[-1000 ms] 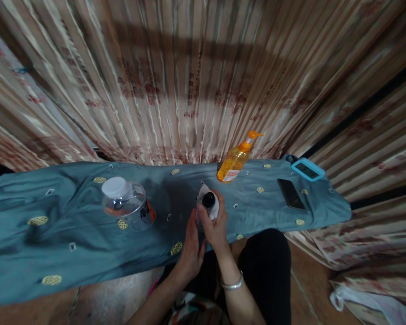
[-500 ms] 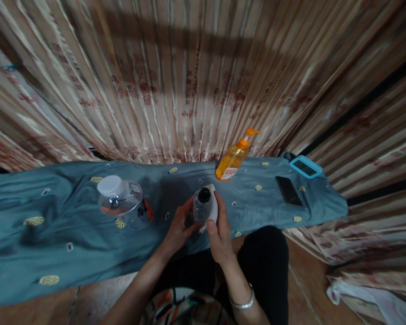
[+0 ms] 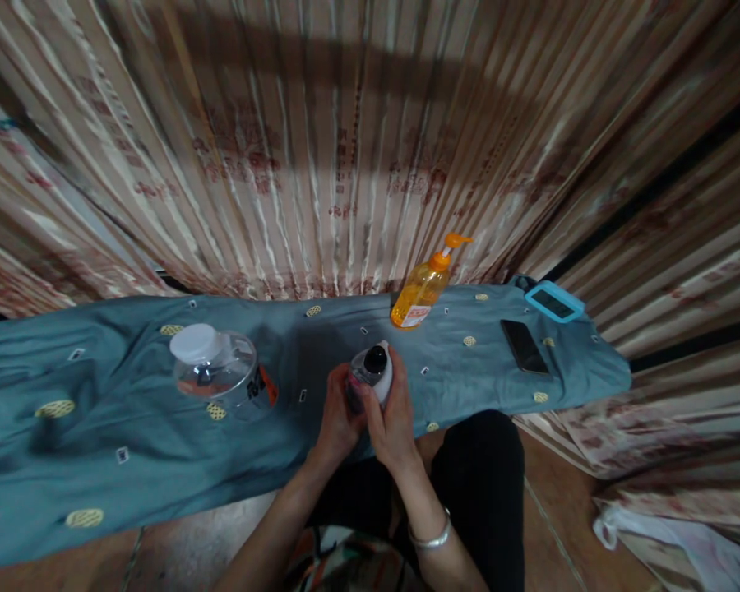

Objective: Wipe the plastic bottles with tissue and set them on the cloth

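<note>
Between my hands stands a small clear bottle with a black cap [image 3: 376,359], held above the cloth-covered surface. My left hand [image 3: 339,415] is closed around its left side. My right hand [image 3: 395,419] is closed on a white wipe or folded cloth [image 3: 385,383], which lies against the bottle's right side. The right thumb reaches across the front of the bottle. Palms and fingers hide much of the bottle's lower body, and whether the white piece is paper or fabric is unclear.
A large clear jar with a white lid [image 3: 196,344] stands to the left. Behind my hands is an orange pump bottle [image 3: 420,292]. A dark phone [image 3: 524,346] and a blue-framed device [image 3: 553,302] lie right on the teal patterned cloth [image 3: 178,460]. Pleated curtains [image 3: 321,148] hang behind.
My left hand has wrapped further around the bottle. My right thumb has moved left across the bottle's front, and both hands have drawn closer together.
</note>
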`<state>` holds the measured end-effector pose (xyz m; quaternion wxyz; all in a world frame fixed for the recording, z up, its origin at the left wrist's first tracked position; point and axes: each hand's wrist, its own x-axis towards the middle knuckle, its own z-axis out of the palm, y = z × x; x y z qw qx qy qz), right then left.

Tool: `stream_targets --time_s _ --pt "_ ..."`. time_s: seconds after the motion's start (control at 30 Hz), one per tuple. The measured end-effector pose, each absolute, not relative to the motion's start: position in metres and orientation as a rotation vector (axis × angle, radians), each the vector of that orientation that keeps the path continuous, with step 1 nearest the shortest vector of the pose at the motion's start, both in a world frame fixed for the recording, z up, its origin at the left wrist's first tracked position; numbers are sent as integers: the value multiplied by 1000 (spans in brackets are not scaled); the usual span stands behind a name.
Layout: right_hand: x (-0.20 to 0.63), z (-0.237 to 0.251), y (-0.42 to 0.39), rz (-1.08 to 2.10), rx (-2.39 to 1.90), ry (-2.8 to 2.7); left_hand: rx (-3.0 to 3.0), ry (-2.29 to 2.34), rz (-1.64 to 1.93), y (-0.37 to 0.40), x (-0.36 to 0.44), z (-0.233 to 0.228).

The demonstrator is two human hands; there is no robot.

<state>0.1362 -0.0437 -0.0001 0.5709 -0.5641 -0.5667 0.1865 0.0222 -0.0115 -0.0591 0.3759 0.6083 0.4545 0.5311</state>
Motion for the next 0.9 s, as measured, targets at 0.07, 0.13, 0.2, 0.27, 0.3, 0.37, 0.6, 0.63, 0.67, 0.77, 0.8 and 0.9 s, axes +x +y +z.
stream_targets --time_s 0.07,0.13,0.2,0.27,0.3,0.37,0.6,0.63,0.67,0.77,0.8,0.9 --pt "137 -12 -42 486 -1336 -1297 1540 1155 1292 -16 22 -60" --pt "140 -27 -44 565 -1348 -1274 1541 1144 1210 -20 19 -63" --pt "144 -42 -49 660 -1358 -1257 1541 1134 1165 -24 15 -66" --pt "147 -50 -53 733 -1371 -1225 1531 1103 1152 -25 11 -68" --pt "149 -51 -54 757 -1374 -1203 1521 1078 1150 -25 9 -68" --pt "151 -43 -55 786 -1359 -1159 1496 1034 1151 -23 7 -65" --pt "146 22 -38 866 -1130 -1222 1442 1135 1182 -16 16 -45" --pt "143 24 -34 895 -1116 -1239 1431 1154 1195 -16 17 -44" --pt "142 23 -31 926 -1110 -1246 1422 1167 1207 -17 17 -43" --pt "139 9 -22 1011 -1127 -1221 1388 1184 1226 -20 13 -42" --pt "139 3 -21 1036 -1137 -1202 1374 1195 1228 -22 10 -41" --pt "142 -14 -20 1109 -1151 -1131 1321 1247 1212 -27 2 -34"
